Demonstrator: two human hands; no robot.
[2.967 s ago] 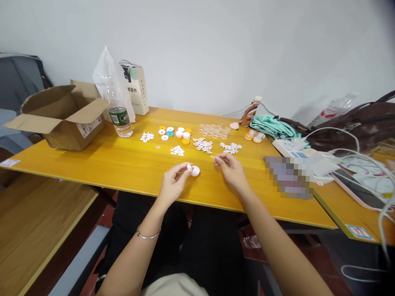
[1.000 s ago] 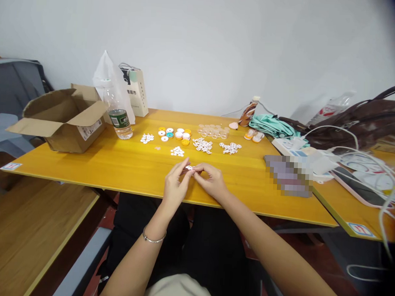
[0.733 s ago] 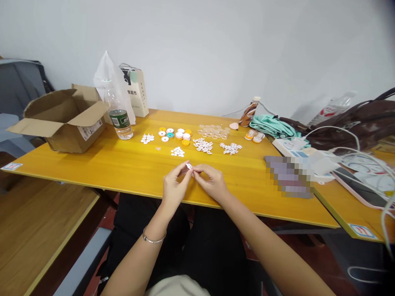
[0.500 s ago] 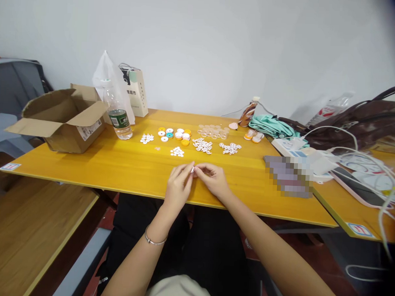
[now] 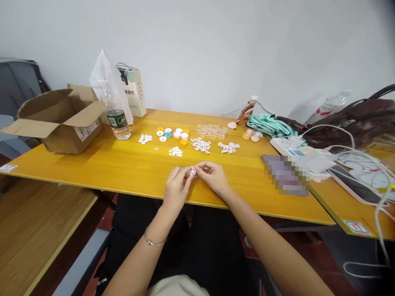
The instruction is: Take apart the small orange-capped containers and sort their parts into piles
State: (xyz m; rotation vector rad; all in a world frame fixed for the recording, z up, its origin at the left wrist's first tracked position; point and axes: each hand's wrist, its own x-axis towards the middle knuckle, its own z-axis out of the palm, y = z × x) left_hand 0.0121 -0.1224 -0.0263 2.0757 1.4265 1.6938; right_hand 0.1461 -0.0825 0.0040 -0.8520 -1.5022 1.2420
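Note:
Between my fingertips, just above the front part of the table (image 5: 144, 174), is a small white round piece with holes (image 5: 192, 171). My left hand (image 5: 176, 187) pinches its left side, and my right hand (image 5: 214, 179) grips it from the right with thumb and forefinger. Beyond the hands lie a pile of small white discs (image 5: 175, 152) and two heaps of white perforated pieces (image 5: 200, 145) (image 5: 228, 148). Coloured round cases (image 5: 172, 134) in white, orange and teal stand farther back, beside clear round covers (image 5: 211, 131). Small white parts (image 5: 145, 138) lie at left.
An open cardboard box (image 5: 65, 129) and a water bottle (image 5: 118, 120) stand at left, with a paper bag (image 5: 137, 93) behind. At right are a brown drink bottle (image 5: 247, 112), teal cloth (image 5: 268, 125), power strip (image 5: 292, 154), cables and a blurred flat object (image 5: 286, 176).
The white piece has turned in my fingers, so its face with holes now shows. Both hands stay in nearly the same place; the view has shifted slightly.

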